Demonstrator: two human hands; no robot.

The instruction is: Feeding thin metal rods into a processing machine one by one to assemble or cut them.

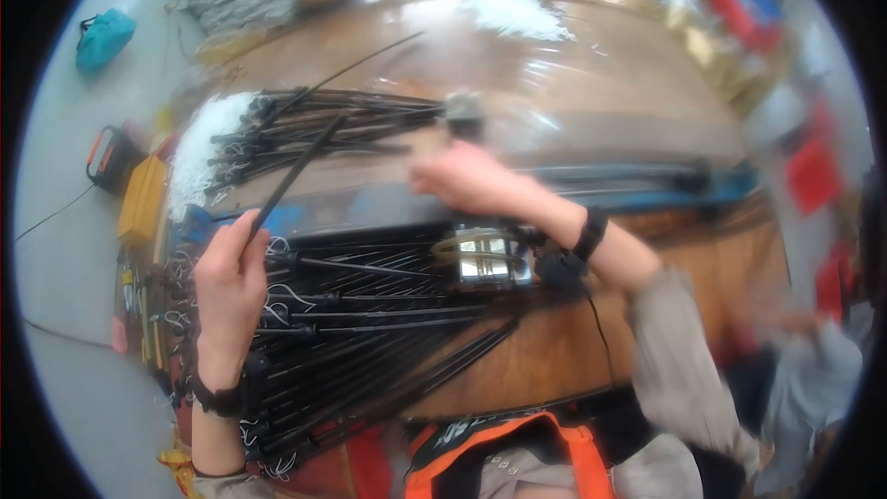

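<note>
My left hand (229,268) is closed around a thin black rod (296,171), which slants up and away to the right. Across the table my right hand (467,180) is blurred, its fingers curled in; whatever they hold is hidden. Just beyond it stands a small dark object with a grey top (464,115), too smeared to name. Below my left hand lies a thick bundle of black rods (370,310), with white cord loops at their left ends. A second bundle of dark rods (342,115) rests farther back, one rod sticking out at an angle.
Small white pieces (205,152) are heaped at the left, with another white pile (519,17) at the far edge. A bright rectangular device (485,257) lies near my right forearm on the wooden table (573,333). A yellow box (143,199) stands beyond the left edge.
</note>
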